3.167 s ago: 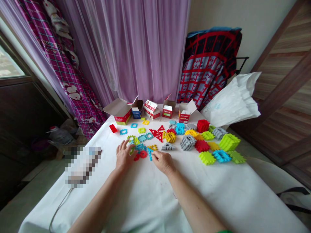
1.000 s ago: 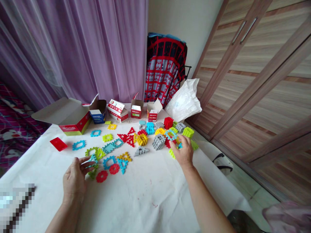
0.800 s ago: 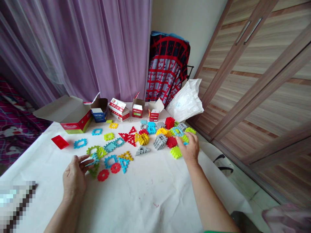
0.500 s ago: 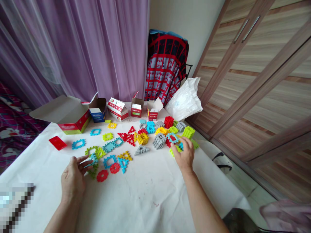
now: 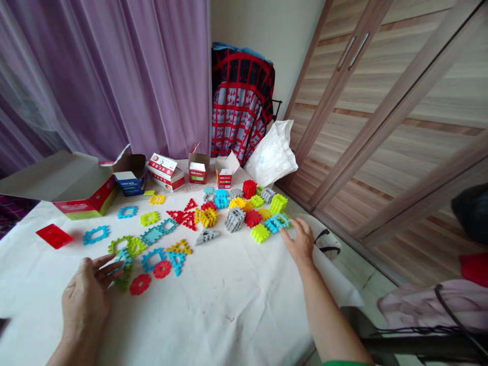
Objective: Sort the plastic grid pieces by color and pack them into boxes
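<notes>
"Blue stack (image 5: 277, 223) is sitting on the right part of the white surface (image 5: 244, 300), isn't it?"

"Yes. It is lying just beside a lime stack (image 5: 260, 233) and near a red stack (image 5: 252, 219)."

"What is the right hand (image 5: 301, 241) doing?"

"It is sitting right by the blue stack. Thumb and fingers are standing apart, so the grip is looking wide. I'm seeing nothing in it, but I can't tell if the fingertips are touching the stack."

"And the left hand (image 5: 86, 295)?"

"Its fingers are lying by a teal piece (image 5: 122, 258), far from the blue stack. I can't tell if that grip is pinching it."

"How is someone being good at this?"

"By using soft fingers on the sides, I'm thinking, so the bumpy edges aren't catching the lime stack."
</notes>
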`<state>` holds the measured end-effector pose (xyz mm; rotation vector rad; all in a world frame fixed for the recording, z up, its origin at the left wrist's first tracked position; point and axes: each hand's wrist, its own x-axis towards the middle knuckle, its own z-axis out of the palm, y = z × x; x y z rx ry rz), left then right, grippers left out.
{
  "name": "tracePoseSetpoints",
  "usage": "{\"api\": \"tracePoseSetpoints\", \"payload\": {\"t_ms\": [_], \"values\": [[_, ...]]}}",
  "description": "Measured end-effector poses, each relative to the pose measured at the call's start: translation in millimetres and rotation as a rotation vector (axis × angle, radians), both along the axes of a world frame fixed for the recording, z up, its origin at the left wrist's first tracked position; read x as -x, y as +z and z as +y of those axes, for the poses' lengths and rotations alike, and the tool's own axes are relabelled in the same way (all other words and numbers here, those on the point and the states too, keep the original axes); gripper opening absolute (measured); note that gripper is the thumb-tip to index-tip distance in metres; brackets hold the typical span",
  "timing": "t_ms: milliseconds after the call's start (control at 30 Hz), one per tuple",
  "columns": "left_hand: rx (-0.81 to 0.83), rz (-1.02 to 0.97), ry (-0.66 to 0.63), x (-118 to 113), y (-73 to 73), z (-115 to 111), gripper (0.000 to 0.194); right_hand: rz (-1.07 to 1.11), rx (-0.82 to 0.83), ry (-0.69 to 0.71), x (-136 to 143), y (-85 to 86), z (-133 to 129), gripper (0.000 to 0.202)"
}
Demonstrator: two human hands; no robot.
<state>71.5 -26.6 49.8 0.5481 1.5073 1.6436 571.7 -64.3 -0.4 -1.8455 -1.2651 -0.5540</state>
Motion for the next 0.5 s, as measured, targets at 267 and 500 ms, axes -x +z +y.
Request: {"api": "tracePoseSetpoints", "payload": {"t_ms": [267,500], "values": [[0.007,0.014,-0.002,-3.5,4.1,-0.9,0.023,0.024,0.110,-0.070,2.4,-8.6,2.7,0.034],[0.036,0.004,0.003,-5.1,6.7,-1.3,0.023,0.041,0.133,-0.060,3.7,-13.1,8.0,0.037]]}}
